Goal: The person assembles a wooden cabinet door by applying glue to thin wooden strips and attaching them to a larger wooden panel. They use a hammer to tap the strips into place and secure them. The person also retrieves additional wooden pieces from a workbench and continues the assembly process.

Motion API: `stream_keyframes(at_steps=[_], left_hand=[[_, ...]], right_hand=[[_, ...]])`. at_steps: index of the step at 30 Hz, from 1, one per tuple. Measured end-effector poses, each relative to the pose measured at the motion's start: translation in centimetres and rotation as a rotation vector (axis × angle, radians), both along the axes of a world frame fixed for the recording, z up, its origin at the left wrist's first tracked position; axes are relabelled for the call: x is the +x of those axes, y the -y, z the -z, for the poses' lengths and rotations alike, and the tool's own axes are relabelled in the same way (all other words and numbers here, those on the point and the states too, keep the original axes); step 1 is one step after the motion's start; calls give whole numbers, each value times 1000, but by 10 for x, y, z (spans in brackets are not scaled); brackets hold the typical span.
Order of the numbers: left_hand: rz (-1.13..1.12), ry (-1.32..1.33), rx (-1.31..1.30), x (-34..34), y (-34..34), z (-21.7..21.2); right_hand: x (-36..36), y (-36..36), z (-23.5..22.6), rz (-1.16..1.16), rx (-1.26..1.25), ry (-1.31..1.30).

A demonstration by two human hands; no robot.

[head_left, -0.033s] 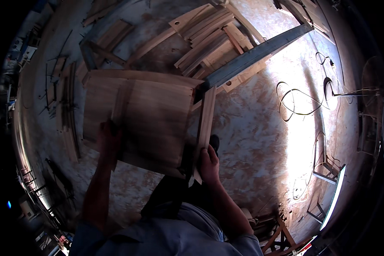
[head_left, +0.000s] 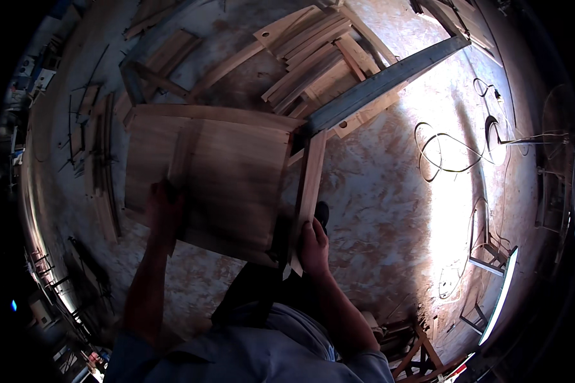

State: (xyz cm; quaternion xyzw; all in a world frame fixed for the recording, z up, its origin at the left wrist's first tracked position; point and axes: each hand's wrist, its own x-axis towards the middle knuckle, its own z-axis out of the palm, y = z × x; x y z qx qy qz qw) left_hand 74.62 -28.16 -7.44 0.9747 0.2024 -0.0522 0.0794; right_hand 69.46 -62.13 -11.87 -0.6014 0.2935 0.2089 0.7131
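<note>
A wide brown wooden panel (head_left: 236, 172) lies in front of me, with a raised edge board (head_left: 217, 115) along its far side. Over its left part runs a narrow wooden strip (head_left: 183, 150). My left hand (head_left: 166, 207) is closed round the strip's near end; shadow hides its fingertips. My right hand (head_left: 313, 246) grips the near end of a long wooden board (head_left: 310, 175) with its fingers wrapped over the edge. That board stands beside the panel's right edge, a dark gap between them. What supports the panel underneath is hidden.
A grey beam (head_left: 383, 86) runs from the panel's far right corner. Stacked planks (head_left: 313, 51) lie beyond it, and more planks (head_left: 99, 166) lie at left. A looped cable (head_left: 450, 169) lies on the sunlit floor at right. My shoe (head_left: 322, 214) shows beside the board.
The panel and the board in my right hand have shifted very slightly to the right. Both hands keep their hold.
</note>
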Motion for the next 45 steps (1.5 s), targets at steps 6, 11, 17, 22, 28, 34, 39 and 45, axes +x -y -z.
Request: stream_keyframes(at_steps=[6, 11, 17, 22, 28, 34, 39, 45], left_hand=[[46, 23, -6, -2, 3, 4], [27, -2, -27, -3, 6, 5], [28, 30, -35, -4, 7, 2], [-15, -3, -52, -1, 12, 0], [-11, -1, -87, -5, 10, 1], [-25, -19, -95, -8, 12, -6], [-54, -52, -52, -15, 17, -12], [-49, -92, -48, -23, 14, -10]], right_hand=[[-8, 4, 17, 46, 153, -3], [-6, 5, 20, -7, 141, -4], [-20, 13, 42, 16, 328, -111], [-26, 19, 64, 38, 458, -172], [-24, 21, 59, -8, 392, -118], [-13, 7, 41, -29, 201, -39], [-5, 1, 28, -63, 92, -13], [-7, -3, 36, 1, 109, 64]])
